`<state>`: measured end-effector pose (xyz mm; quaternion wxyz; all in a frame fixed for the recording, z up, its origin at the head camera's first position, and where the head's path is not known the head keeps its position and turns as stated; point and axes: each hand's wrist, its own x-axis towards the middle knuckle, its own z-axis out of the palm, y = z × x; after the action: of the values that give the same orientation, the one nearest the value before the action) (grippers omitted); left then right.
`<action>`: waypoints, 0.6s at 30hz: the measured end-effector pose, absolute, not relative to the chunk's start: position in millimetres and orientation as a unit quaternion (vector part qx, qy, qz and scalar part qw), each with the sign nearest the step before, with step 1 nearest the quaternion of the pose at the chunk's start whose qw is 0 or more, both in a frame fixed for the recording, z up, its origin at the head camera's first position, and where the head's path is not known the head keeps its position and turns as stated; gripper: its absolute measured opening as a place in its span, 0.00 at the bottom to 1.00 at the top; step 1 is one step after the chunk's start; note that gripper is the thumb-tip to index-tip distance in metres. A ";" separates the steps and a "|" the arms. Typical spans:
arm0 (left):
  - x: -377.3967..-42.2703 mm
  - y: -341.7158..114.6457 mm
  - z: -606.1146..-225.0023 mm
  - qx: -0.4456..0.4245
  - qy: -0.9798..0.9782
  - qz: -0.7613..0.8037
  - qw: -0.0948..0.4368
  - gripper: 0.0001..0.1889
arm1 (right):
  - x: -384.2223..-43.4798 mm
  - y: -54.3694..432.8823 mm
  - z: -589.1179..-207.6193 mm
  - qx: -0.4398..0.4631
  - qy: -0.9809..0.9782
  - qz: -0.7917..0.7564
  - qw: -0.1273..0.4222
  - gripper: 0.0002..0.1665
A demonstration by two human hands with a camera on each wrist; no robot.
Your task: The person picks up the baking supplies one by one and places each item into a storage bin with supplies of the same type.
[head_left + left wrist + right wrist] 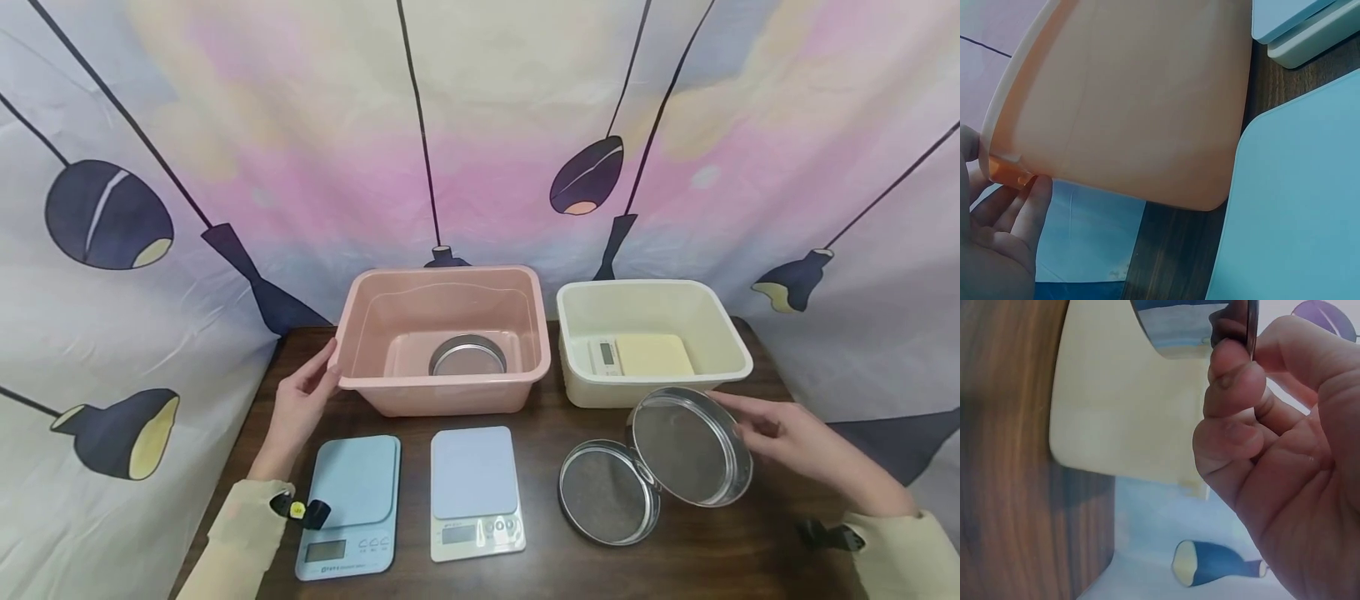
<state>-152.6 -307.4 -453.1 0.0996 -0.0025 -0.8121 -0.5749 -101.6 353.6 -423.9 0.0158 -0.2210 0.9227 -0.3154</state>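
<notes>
My left hand (303,400) grips the rim of a pink plastic basin (438,398) at its front left corner. In the left wrist view, thumb and fingers (1034,203) close around that rim. My right hand (783,437) pinches the edge of a round metal sieve (686,450), which is tilted. Its lower left rim overlaps a second metal sieve (606,492) lying on the table. The right wrist view shows the thumb and fingers (1235,390) on the shiny sieve wall (1179,337). Another sieve (468,358) sits inside the pink basin.
A cream basin (652,387), holding a yellow kitchen scale (654,356), stands right of the pink one. Along the front of the dark wooden table (412,500) lie a blue kitchen scale (352,500) and a white one (475,483). A patterned curtain (480,125) hangs close behind.
</notes>
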 end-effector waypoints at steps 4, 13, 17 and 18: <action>-152.7 -307.4 -452.1 0.001 -0.810 -0.578 0.100 0.27 | -108.9 346.1 -415.1 -0.237 0.923 -0.303 0.001 0.34; -153.8 -306.1 -453.1 0.005 -0.810 -0.579 0.096 0.27 | -128.6 328.2 -394.0 -0.289 0.915 -0.281 -0.028 0.35; -152.7 -306.4 -453.1 0.012 -0.818 -0.568 0.097 0.27 | -136.4 319.8 -383.8 -0.295 0.913 -0.283 -0.020 0.34; -152.5 -306.8 -453.3 0.014 -0.820 -0.564 0.097 0.27 | -138.2 317.8 -381.3 -0.295 0.912 -0.286 -0.017 0.34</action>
<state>-152.5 -306.8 -453.3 0.0974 0.0138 -0.8196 -0.5644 -138.2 317.8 -381.3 -0.0174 -0.2953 0.9116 -0.2855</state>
